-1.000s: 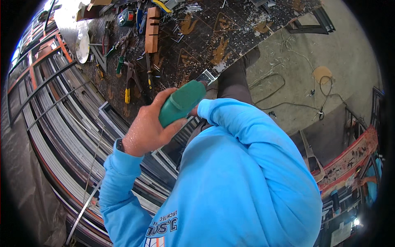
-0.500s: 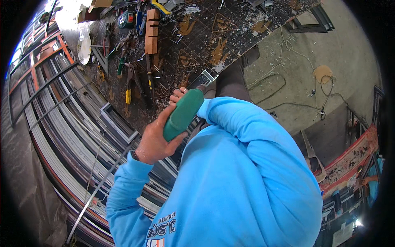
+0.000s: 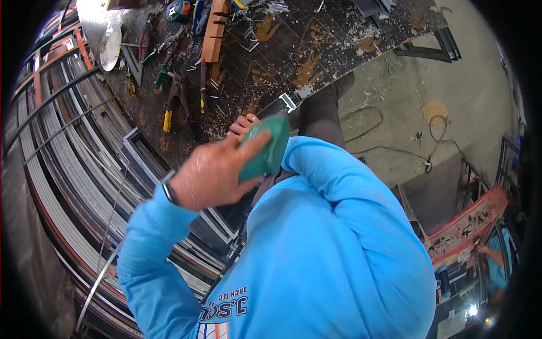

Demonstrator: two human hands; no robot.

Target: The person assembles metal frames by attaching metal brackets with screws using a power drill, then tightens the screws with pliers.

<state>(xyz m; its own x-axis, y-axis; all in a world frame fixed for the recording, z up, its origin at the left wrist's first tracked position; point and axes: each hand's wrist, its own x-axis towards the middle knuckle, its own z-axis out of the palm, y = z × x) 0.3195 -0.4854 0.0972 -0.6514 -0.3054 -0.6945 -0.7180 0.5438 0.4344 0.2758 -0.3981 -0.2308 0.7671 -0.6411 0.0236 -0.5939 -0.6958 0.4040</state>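
Observation:
My left hand (image 3: pixel 206 172), blurred by motion, closes around a green rounded power tool (image 3: pixel 270 148) in front of my chest. One finger lies across its top and the thumb is along its lower side. My right arm, in a light blue sleeve (image 3: pixel 339 166), bends in behind the tool. Curled fingertips beyond the tool seem to belong to my right hand (image 3: pixel 241 125); most of that hand is hidden, and so is what it grips. Just past the tool, at the bench edge, shows the cut end of a silvery metal profile (image 3: pixel 288 102).
The dark workbench (image 3: pixel 276 62) carries metal shavings, a notched wooden block (image 3: pixel 215 34), yellow-handled pliers (image 3: pixel 173 101) and a screwdriver (image 3: pixel 203 96). Long profiles (image 3: pixel 73 169) are stacked at left. A cable (image 3: pixel 435 135) lies on the floor at right. Another person's arm (image 3: pixel 494 254) shows far right.
My left hand has shifted its hold, with a finger now over the tool's top. The green tool has turned and moved slightly right. The whole view has shifted a little.

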